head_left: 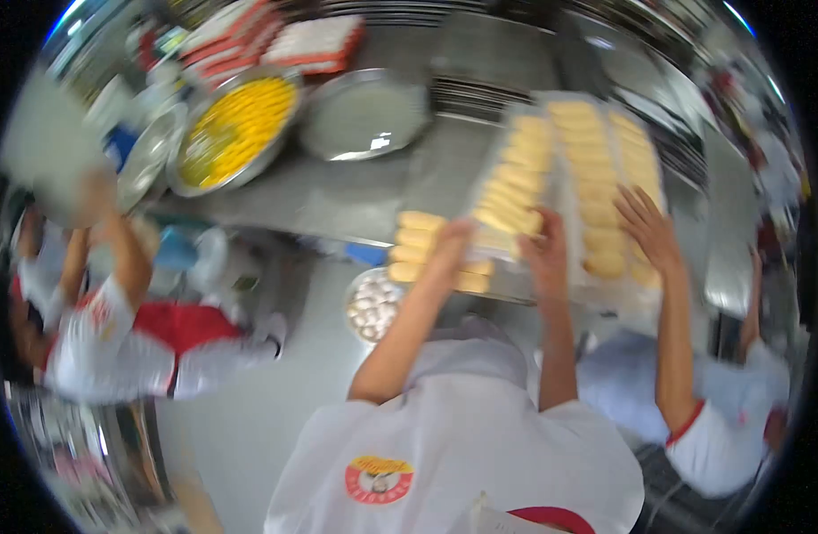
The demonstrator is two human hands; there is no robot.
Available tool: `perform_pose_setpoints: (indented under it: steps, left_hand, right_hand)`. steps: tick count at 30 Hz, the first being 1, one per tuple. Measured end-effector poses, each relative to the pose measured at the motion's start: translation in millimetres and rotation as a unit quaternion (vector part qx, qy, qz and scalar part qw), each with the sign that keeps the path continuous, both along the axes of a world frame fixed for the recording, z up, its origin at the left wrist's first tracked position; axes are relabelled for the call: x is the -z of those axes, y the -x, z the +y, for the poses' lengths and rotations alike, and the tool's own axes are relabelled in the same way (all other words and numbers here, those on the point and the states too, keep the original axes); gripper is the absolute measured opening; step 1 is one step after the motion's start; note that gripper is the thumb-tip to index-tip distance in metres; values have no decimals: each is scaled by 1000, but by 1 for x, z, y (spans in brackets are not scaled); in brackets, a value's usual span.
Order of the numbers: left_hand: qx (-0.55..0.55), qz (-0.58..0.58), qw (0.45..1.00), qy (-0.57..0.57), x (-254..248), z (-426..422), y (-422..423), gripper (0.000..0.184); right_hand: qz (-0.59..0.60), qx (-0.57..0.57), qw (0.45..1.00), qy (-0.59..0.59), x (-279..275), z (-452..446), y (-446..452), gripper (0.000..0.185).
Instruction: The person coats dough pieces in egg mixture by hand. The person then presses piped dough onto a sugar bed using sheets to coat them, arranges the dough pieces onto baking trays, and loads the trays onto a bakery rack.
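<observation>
My left hand [449, 249], blurred, grips a group of pale yellow bread rolls [418, 231] at the table's front edge; the rolls show on both sides of it. Beside it, my right hand [544, 245] is closed at the near end of a row of similar rolls [520, 169] lying on clear plastic or paper. What its fingers pinch is hidden. Two more rows of rolls [591, 169] lie to the right. A co-worker's hand [645, 227] reaches over these rows with fingers spread.
A metal bowl of egg yolks [240, 133] and a shallow metal bowl [364, 116] stand on the steel table [329, 200]. A bowl of eggs [373, 307] sits lower, left of my arm. Egg trays [315, 44] are stacked behind. Another person [115, 329] works at left.
</observation>
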State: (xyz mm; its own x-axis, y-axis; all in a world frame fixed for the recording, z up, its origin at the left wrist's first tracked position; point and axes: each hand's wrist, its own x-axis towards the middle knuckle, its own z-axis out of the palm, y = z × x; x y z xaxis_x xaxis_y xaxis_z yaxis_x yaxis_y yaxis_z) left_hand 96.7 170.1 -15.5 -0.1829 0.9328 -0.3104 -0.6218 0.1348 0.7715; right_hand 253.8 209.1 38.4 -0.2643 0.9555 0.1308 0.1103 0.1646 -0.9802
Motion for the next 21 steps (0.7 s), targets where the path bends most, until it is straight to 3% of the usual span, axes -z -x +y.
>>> perform_pose_setpoints:
  steps: [1,2,5,7,11,13,15,17,21]
  left_hand:
    - [0,83,994,69,-8,-2,9,21]
    - [3,85,993,79,0,-4,17,22]
    - [-23,18,998,60,7,-16,28,24]
    - [-98,-39,993,47,23,-17,32,29]
    - [-135,-87,985,55,28,-24,40,36]
    - [-128,-86,987,49,28,-24,42,35]
    - [-118,-85,988,43,32,-24,45,35]
    - [-94,-23,995,34,39,-22,49,35]
    - [-54,50,997,-16,12,-16,44,20]
  right_hand:
    - [121,11,993,-15,6,-1,7,41]
    - [191,15,981,-15,-3,-8,10,37]
    - [242,88,966,-37,-17,-16,13,35]
    - [303,175,935,-64,-15,-12,10,32]
    - [412,164,896,-27,-22,-9,11,28]
    - [379,50,923,41,-1,5,12,32]
    - [175,4,980,92,21,20,21,29]
    - [-37,-66,996,-40,28,25,45,32]
    - [-169,-151,960,-162,29,17,61,36]
